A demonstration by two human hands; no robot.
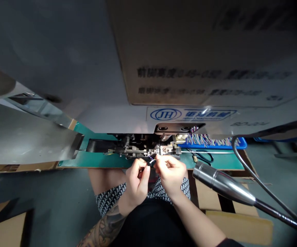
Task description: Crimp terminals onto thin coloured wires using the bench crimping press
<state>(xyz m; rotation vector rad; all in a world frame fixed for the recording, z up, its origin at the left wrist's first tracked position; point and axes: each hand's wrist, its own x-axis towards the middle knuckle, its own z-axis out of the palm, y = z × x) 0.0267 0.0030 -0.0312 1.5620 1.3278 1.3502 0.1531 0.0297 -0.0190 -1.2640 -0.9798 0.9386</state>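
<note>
Both hands meet in front of the metal crimping tooling (161, 150) under the machine head. My left hand (137, 181) is closed, thumb against the curled fingers; whatever it may hold is hidden. My right hand (171, 173) pinches with thumb and forefinger right beside the tooling, on the right. Thin pale wires (151, 160) show between the two hands, at the right fingertips. Their far ends are too small to make out.
The large grey machine housing (86, 85) fills the upper view. A blue tray (215, 141) of many coloured wires stands at the back right of the green tabletop (117, 162). A metal gooseneck lamp (223, 183) reaches in from the right. Cardboard (238, 224) lies below.
</note>
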